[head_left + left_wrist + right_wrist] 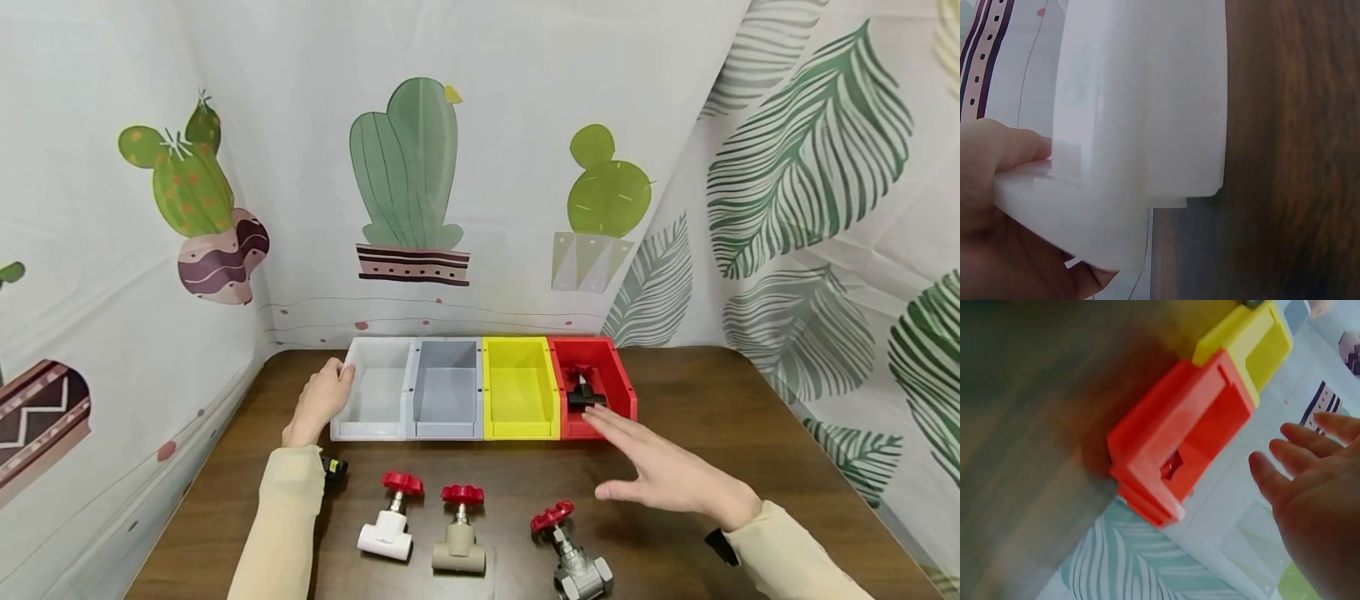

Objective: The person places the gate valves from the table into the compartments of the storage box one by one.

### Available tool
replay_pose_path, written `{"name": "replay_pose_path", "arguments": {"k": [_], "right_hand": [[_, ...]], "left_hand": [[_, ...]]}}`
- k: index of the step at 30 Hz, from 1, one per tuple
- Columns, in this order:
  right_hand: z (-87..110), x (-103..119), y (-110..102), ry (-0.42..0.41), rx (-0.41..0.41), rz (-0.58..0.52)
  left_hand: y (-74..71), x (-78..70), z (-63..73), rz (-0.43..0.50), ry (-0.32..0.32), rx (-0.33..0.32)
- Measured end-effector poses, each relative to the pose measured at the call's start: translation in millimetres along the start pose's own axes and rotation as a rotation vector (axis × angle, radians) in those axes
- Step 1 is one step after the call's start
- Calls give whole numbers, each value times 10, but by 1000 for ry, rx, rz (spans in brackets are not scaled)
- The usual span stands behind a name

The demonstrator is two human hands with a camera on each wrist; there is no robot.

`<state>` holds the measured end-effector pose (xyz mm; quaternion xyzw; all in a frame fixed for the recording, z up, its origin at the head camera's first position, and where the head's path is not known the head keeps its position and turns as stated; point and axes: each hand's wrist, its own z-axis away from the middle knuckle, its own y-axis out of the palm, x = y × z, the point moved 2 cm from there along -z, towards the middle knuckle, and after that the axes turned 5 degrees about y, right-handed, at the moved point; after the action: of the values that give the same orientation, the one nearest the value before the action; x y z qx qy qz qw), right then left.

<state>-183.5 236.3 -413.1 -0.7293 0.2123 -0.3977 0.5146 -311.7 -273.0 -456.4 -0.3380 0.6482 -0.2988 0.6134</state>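
Head view, left hand (321, 402): its grip is grasping the white bin (375, 430) at the nine o'clock wall.
Head view, right hand (667, 471): its grip is hanging released, fingers straight, at five o'clock of the red bin (622, 398); whether the fingertips are touching it, I cannot tell.
Head view, black valve (581, 400): it is lying inside the red bin, handwheel pointing toward twelve.
Head view, middle bins: the grey bin (446, 430) and yellow bin (521, 430) are sitting between white and red.
Head view, worktop (686, 392): it is carrying a white valve (386, 533), beige valve (459, 550) and metal valve (581, 577) at six o'clock of the bins.
Left wrist view: the left hand is clasping the white bin's wall at eight o'clock.
Right wrist view: the right hand is spreading its fingers at four o'clock of the red bin.
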Motion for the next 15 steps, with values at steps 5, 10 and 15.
{"name": "replay_pose_path", "arguments": {"k": [5, 10, 15], "right_hand": [[122, 89, 144, -67, 53, -37], [208, 196, 265, -117, 115, -74], [262, 303, 365, -169, 175, -98]], "left_hand": [[-17, -18, 16, -13, -2, -4], [-19, -30, 27, -18, -7, -9], [-1, -19, 23, -12, 6, -16]]}}
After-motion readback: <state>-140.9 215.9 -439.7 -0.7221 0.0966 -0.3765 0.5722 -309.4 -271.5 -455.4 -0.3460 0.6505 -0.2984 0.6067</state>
